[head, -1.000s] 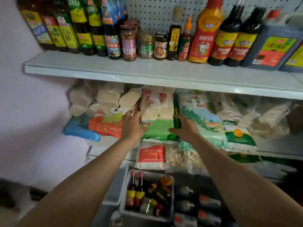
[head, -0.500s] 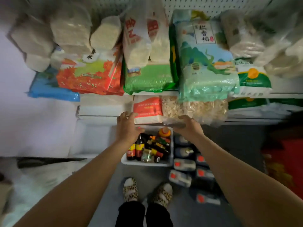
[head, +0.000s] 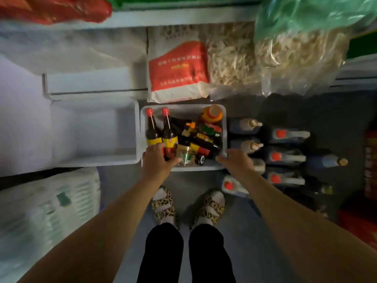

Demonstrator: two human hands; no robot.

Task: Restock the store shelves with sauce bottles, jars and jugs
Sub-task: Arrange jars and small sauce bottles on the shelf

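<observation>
A white bin [head: 224,121] on the floor holds two upright dark bottles [head: 152,130] with red caps, a small jar [head: 184,155] and tumbled bottles — capped jugs [head: 285,157] lie just beside it.

both arms are bare to the edge of view, no sleeves, and the left hand [head: 158,160] and right hand [head: 237,162] wear nothing. black trousers [head: 183,254] cover the legs. leopard-print sandals [head: 164,207] with broad straps sit over white socks [head: 218,195].
</observation>
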